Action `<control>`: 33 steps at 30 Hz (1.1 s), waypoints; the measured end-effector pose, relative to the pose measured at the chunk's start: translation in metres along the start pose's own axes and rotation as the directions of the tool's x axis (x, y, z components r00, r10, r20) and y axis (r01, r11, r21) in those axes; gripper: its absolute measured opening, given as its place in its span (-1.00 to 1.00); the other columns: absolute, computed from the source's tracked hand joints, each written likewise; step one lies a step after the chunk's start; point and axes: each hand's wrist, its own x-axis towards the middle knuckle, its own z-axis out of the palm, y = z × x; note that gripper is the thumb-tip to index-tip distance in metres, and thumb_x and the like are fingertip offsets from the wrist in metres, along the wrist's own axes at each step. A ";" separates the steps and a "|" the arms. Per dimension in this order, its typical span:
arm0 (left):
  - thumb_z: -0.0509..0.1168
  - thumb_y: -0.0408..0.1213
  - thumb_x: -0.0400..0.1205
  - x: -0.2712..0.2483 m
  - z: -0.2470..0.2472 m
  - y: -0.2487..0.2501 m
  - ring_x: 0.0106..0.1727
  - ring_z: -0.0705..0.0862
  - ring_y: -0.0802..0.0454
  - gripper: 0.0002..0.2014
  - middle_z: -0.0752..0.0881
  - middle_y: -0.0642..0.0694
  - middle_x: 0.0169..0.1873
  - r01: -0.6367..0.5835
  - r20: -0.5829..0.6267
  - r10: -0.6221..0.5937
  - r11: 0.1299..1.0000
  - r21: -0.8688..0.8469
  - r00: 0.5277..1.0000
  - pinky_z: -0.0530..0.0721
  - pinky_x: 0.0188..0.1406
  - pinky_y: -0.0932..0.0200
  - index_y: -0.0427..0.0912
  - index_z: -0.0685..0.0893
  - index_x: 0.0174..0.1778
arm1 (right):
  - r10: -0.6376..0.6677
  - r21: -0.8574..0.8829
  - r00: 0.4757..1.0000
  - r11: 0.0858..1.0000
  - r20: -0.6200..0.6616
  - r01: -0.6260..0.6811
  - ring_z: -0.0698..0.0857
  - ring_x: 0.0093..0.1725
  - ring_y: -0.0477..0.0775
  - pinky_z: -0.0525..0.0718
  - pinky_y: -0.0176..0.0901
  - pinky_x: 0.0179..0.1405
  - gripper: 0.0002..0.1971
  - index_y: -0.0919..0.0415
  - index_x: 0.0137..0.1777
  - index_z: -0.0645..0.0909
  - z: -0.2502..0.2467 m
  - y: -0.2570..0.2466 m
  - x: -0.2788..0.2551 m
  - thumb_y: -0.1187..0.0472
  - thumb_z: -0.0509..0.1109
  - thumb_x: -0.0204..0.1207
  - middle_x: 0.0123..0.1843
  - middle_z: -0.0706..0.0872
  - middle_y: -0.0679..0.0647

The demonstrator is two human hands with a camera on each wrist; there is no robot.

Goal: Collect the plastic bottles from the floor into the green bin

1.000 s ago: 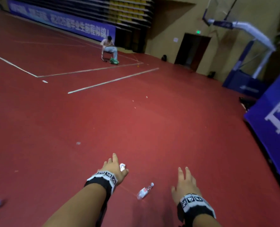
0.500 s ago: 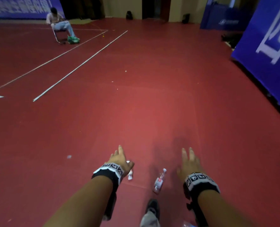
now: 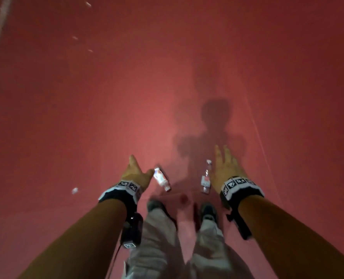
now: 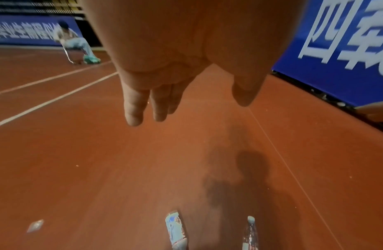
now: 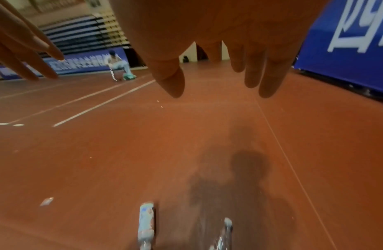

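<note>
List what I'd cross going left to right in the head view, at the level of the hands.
Small scrap on the floor → left hand → labelled bottle → clear bottle → right hand.

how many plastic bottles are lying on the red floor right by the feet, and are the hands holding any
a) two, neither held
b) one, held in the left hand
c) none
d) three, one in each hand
a: two bottles lie on the floor, the labelled bottle and the clear bottle, while the left hand and right hand hover above with fingers spread, holding nothing.
</note>
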 end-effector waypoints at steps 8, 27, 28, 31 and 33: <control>0.36 -0.01 0.63 0.287 0.158 0.001 0.64 0.22 -0.36 -0.05 0.08 -0.37 0.68 -0.317 0.213 0.265 0.911 0.263 0.940 0.23 0.59 -0.05 -0.30 -0.10 0.72 | 0.291 0.006 0.935 0.954 0.201 -0.299 -0.09 0.73 0.28 0.27 0.21 0.60 -0.02 -0.03 0.72 -0.40 0.170 0.037 0.151 0.06 0.35 0.64 0.74 -0.41 0.08; 0.46 0.16 0.50 0.462 0.367 -0.213 0.55 0.35 -0.47 0.19 -0.21 -0.25 0.70 -0.044 0.285 -0.096 0.892 0.450 0.954 0.43 0.44 -0.23 -0.08 -0.36 0.69 | 0.404 0.068 0.826 0.883 0.392 -0.465 0.14 0.69 0.35 0.13 0.17 0.66 -0.24 0.34 0.72 0.02 0.480 0.106 0.373 0.05 0.32 0.71 0.73 0.10 0.33; 0.47 0.16 0.49 0.465 0.367 -0.212 0.56 0.34 -0.47 0.20 -0.22 -0.25 0.70 -0.034 0.276 -0.100 0.896 0.444 0.956 0.40 0.47 -0.23 -0.06 -0.37 0.69 | 0.410 0.034 0.827 0.889 0.385 -0.456 0.07 0.71 0.34 0.07 0.17 0.68 -0.24 0.28 0.74 -0.05 0.479 0.108 0.367 0.01 0.27 0.73 0.75 0.01 0.29; 0.47 0.24 0.45 0.459 0.363 -0.202 0.50 0.39 -0.53 0.24 -0.20 -0.26 0.70 -0.053 0.286 -0.076 0.906 0.419 0.955 0.49 0.40 -0.28 0.00 -0.38 0.69 | 0.467 0.038 0.771 0.845 0.432 -0.533 0.07 0.70 0.36 0.09 0.26 0.66 -0.20 0.17 0.76 -0.03 0.478 0.108 0.337 -0.01 0.34 0.68 0.76 -0.01 0.26; 0.47 0.23 0.44 0.446 0.357 -0.191 0.60 0.26 -0.46 0.24 -0.19 -0.30 0.70 -0.056 0.304 -0.061 0.931 0.362 0.951 0.37 0.51 -0.24 -0.05 -0.36 0.69 | 0.477 0.130 0.798 0.824 0.368 -0.552 0.14 0.67 0.39 0.16 0.31 0.63 -0.03 0.16 0.76 -0.08 0.465 0.102 0.308 0.12 0.51 0.54 0.73 0.07 0.32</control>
